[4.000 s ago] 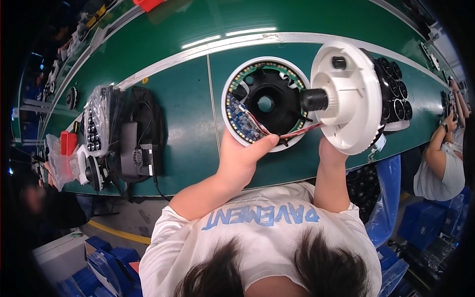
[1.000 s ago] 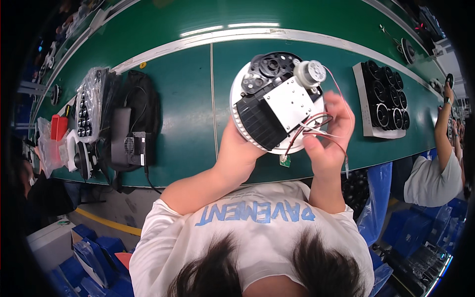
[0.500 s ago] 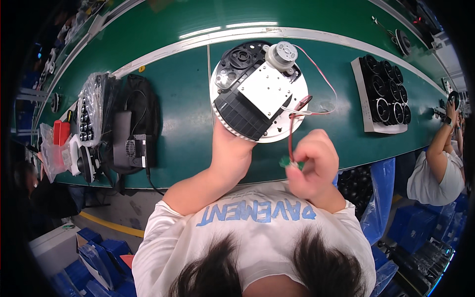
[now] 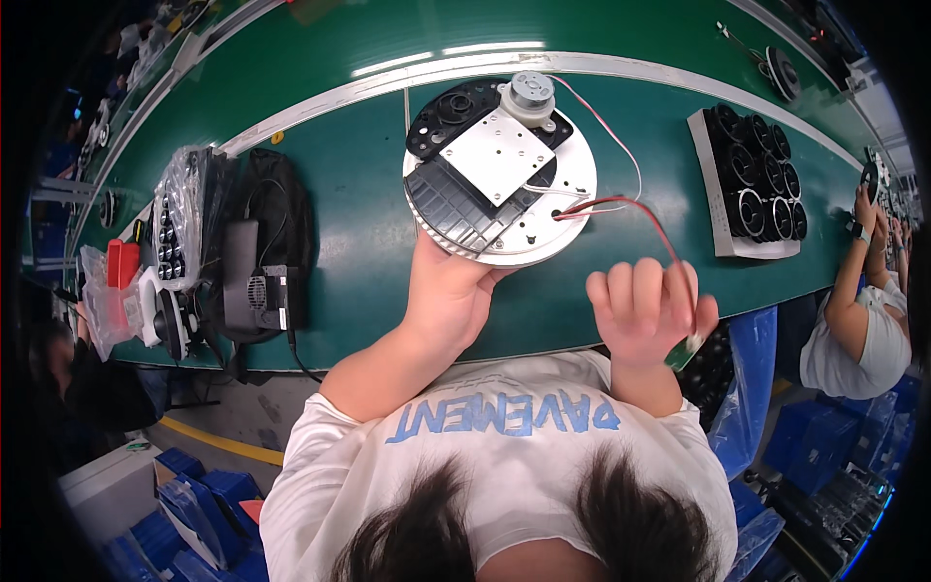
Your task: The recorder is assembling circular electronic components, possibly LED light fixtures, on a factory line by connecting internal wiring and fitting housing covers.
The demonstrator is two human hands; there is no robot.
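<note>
A round white assembly (image 4: 504, 184) lies on the green table, carrying a black ribbed block, a square metal plate and a small silver motor (image 4: 527, 95). My left hand (image 4: 451, 291) grips its near rim. Red, white and pink wires (image 4: 621, 204) run out of its right side. My right hand (image 4: 645, 310) is pulled back to the table's near edge, fingers curled around the end of the red wire bundle, with a small green part showing under the palm.
A white tray of black round parts (image 4: 752, 184) sits at the right. At the left lie a black bag with a black device (image 4: 262, 262), a clear bag of dark parts (image 4: 179, 223) and a red item (image 4: 121, 262). Another person (image 4: 858, 320) works at far right.
The assembly was flipped from its open black-ring side to the motor side and set down on the table. My right hand drew the red wires back toward my body.
</note>
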